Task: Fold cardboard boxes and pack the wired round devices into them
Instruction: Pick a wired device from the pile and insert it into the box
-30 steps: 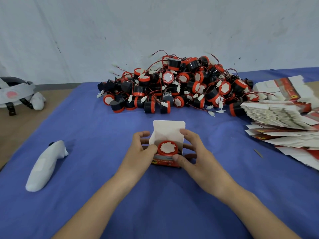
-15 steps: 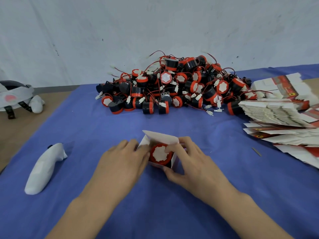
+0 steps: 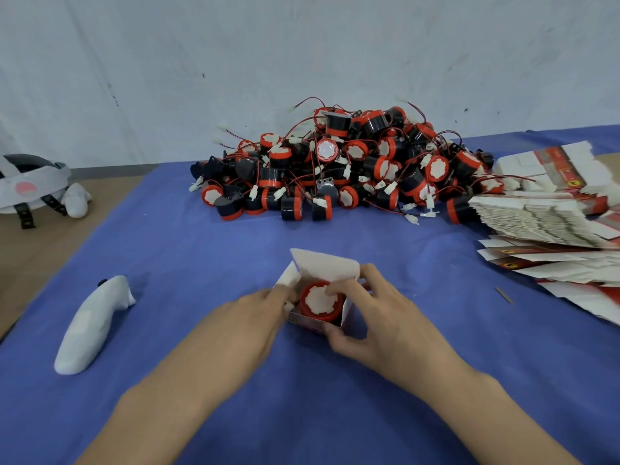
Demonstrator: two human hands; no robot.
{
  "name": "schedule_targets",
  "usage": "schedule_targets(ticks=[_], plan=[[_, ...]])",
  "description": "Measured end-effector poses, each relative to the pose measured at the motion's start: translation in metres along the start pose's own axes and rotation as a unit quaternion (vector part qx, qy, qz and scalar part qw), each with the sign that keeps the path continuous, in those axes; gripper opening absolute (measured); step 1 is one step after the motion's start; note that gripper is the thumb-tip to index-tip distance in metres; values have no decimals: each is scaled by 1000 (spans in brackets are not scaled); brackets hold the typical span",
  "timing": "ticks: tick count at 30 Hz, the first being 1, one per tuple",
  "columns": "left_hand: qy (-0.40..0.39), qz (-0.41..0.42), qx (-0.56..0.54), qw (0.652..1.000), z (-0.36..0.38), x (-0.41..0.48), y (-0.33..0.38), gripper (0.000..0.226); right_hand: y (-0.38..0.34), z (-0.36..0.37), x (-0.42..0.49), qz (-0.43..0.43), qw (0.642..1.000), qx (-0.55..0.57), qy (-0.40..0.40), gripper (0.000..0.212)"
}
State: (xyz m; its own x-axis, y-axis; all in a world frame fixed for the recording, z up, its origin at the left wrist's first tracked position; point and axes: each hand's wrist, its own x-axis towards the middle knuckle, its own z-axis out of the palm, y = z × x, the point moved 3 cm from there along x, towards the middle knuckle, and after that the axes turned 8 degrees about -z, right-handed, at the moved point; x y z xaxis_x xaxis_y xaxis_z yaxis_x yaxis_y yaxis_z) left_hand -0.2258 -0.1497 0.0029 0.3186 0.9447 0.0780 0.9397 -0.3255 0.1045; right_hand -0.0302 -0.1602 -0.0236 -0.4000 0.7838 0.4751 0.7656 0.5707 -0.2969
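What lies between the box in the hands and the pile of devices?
Only bare blue cloth separates the box from the pile, as the head view shows.

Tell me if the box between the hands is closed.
Open: the box has its top flap raised, and the round device shows inside.
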Motion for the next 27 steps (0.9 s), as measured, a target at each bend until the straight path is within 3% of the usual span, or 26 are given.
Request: schedule_targets(ticks=[3, 5, 6, 9, 11, 18, 27], plan=[[155, 44, 46, 986, -14, -4, 7, 25, 4, -1, 1, 7, 1000, 14, -25, 39], [213, 62, 39, 974, -17, -6, 11, 13, 4, -1, 2, 5, 999, 21, -45, 40], [226, 60, 40, 971, -15, -4, 13, 18, 3, -1, 2, 3, 998, 24, -51, 41], [238, 65, 52, 968, -3, 2, 19, 46, 1, -1, 2, -4, 998, 29, -58, 42], [258, 81, 57, 961, 3, 3, 21, 52, 1, -1, 1, -6, 998, 35, -57, 42], [234, 72, 54, 968, 9, 4, 16, 44, 2, -3, 0, -6, 997, 59, -49, 36], [226, 55, 42, 972, 1, 0, 17, 50, 3, -1, -1, -2, 998, 55, -40, 33]])
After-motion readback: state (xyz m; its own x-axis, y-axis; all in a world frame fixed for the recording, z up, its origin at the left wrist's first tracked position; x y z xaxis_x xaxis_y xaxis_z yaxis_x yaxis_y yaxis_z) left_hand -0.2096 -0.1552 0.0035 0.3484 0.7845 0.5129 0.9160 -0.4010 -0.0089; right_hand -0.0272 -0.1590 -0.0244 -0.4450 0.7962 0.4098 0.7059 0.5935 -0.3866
